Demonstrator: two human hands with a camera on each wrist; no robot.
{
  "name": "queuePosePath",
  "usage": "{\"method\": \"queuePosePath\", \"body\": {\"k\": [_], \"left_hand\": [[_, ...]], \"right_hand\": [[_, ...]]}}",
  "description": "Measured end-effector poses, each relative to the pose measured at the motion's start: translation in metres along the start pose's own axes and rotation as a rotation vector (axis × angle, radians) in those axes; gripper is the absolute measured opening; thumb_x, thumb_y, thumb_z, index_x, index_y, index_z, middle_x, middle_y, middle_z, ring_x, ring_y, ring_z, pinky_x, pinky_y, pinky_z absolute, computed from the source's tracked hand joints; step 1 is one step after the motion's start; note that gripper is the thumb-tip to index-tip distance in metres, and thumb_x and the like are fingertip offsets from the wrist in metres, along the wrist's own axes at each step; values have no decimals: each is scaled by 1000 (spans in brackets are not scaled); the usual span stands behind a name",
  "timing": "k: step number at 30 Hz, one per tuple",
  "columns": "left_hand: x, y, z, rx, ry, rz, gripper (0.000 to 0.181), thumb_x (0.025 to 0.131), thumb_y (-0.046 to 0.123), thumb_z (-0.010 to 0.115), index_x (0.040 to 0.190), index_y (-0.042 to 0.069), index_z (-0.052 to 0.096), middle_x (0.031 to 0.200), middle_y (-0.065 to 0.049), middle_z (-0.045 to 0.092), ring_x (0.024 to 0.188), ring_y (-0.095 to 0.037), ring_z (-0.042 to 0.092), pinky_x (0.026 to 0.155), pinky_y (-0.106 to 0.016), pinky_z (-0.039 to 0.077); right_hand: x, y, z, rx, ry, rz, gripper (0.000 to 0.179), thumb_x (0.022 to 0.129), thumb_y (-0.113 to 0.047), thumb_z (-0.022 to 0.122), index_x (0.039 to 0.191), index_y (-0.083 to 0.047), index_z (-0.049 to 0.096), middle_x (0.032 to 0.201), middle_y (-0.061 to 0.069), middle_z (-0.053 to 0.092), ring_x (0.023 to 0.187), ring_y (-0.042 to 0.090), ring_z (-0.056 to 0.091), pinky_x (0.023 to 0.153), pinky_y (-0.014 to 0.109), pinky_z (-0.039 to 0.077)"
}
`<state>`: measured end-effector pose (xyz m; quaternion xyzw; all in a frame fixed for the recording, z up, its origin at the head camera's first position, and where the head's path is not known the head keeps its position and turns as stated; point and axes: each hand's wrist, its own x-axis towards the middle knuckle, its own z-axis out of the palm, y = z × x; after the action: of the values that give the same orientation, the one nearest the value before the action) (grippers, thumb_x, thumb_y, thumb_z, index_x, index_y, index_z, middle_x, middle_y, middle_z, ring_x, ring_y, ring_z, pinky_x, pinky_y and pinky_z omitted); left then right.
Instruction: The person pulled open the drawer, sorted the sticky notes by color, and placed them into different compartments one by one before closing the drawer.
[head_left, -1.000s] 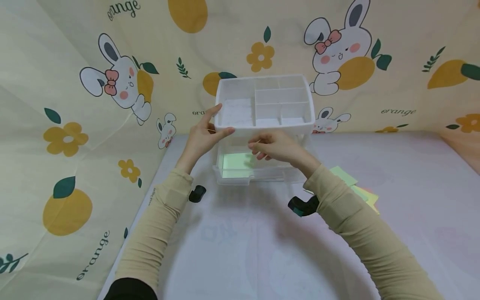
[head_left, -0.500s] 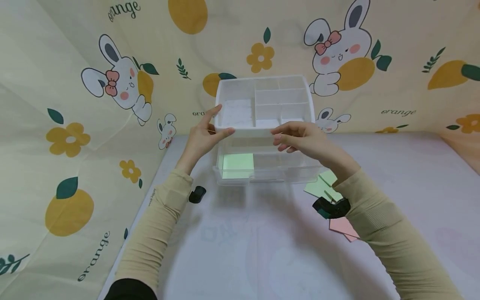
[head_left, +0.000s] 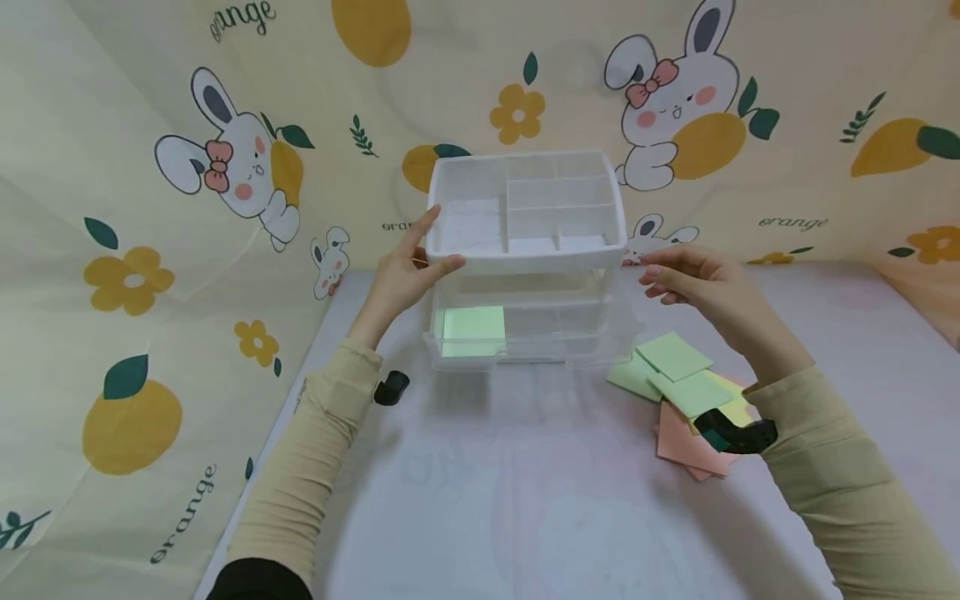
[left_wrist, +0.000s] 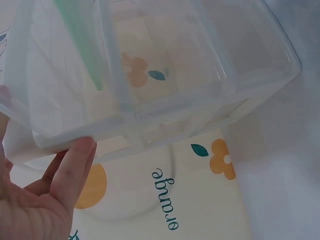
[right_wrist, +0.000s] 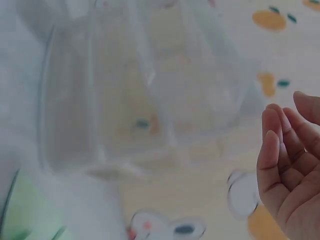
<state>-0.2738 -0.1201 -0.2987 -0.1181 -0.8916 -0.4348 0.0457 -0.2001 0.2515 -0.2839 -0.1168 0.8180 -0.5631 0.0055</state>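
Observation:
A white plastic drawer organizer point(head_left: 528, 260) stands at the back of the table, its divided top tray in view. Below the tray, a clear drawer point(head_left: 555, 346) is pulled out toward me. In that drawer's left compartment lies a stack of light green sticky notes point(head_left: 473, 332). My left hand point(head_left: 401, 279) grips the organizer's upper left corner, thumb along the front rim and index finger up the side. To the right of the organizer, my right hand point(head_left: 708, 292) hovers with relaxed, slightly bent fingers and nothing between them. The right wrist view shows that hand point(right_wrist: 295, 165) apart from the box.
Several loose sticky notes lie on the table at the right: green ones point(head_left: 675, 357), yellow ones partly covered, and pink ones point(head_left: 690, 442) nearest me. A patterned backdrop point(head_left: 465, 75) with rabbits and oranges rises behind the white table surface point(head_left: 487, 500).
My right hand has moved right, from in front of the organizer's drawer to beyond its right side, uncovering the green notes and the loose pile. My left hand has stayed at the corner.

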Motion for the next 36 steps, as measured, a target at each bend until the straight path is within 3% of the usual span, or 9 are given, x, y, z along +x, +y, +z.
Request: {"method": "queuePosePath", "body": {"k": [6, 9, 12, 16, 22, 26, 29, 31, 36], "left_hand": [[2, -1, -2, -3, -13, 5, 76, 75, 62, 65, 135, 62, 19, 97, -10, 56, 90, -22, 56, 73, -32, 48], [3, -3, -2, -13, -10, -7, 77, 74, 61, 66, 136, 59, 21, 97, -10, 56, 89, -23, 55, 71, -31, 47], [2, -3, -2, -14, -5, -15, 77, 74, 61, 67, 137, 57, 24, 96, -10, 57, 88, -23, 55, 71, -31, 47], [2, -1, -3, -6, -3, -20, 77, 73, 61, 67, 138, 55, 25, 96, -10, 57, 88, -22, 55, 71, -31, 47], [1, 0, -3, -17, 1, -30, 77, 75, 57, 68, 139, 54, 26, 97, -11, 57, 88, -22, 55, 70, -30, 46], [1, -2, -2, -25, 3, -25, 76, 74, 59, 68, 137, 56, 26, 95, -11, 57, 87, -22, 54, 70, -30, 46], [2, -3, -2, -28, 8, -22, 76, 73, 60, 68, 136, 57, 26, 94, -10, 57, 86, -22, 55, 69, -30, 46], [2, -4, -2, -26, 13, -17, 76, 73, 60, 68, 136, 57, 26, 93, -10, 57, 85, -22, 55, 69, -30, 46], [2, -2, -2, -13, 10, 0, 77, 73, 61, 67, 138, 55, 26, 93, -10, 57, 84, -21, 54, 68, -29, 45]], "right_hand": [[-9, 40, -22, -19, 37, 95, 16, 95, -26, 53, 109, -30, 60, 93, -22, 64, 86, -1, 63, 74, 14, 50], [-11, 61, -32, -38, 17, 146, 15, 95, -27, 53, 110, -28, 57, 93, -25, 63, 85, -5, 62, 74, 13, 50], [-12, 81, -38, -71, -2, 194, 19, 96, -28, 52, 114, -23, 53, 93, -28, 61, 85, -9, 60, 73, 12, 50], [-11, 104, -41, -141, -11, 274, 39, 95, -35, 51, 126, -10, 47, 92, -33, 56, 83, -13, 57, 75, 12, 50], [-9, 126, -39, -181, -37, 356, 59, 95, -37, 50, 137, 2, 37, 91, -33, 53, 86, -10, 56, 80, 18, 50], [-9, 137, -36, -232, -57, 411, 61, 96, -41, 47, 138, 1, 36, 117, -7, 56, 99, 5, 54, 83, 23, 46], [-8, 145, -35, -258, -66, 457, 64, 95, -45, 46, 139, 1, 36, 138, 20, 40, 113, 24, 44, 85, 30, 42], [-9, 148, -35, -260, -71, 482, 66, 95, -46, 46, 139, 1, 35, 143, 26, 32, 119, 34, 37, 87, 36, 40], [-11, 155, -34, -295, -110, 500, 70, 94, -44, 50, 141, 4, 30, 144, 31, 28, 124, 42, 33, 92, 44, 38]]}}
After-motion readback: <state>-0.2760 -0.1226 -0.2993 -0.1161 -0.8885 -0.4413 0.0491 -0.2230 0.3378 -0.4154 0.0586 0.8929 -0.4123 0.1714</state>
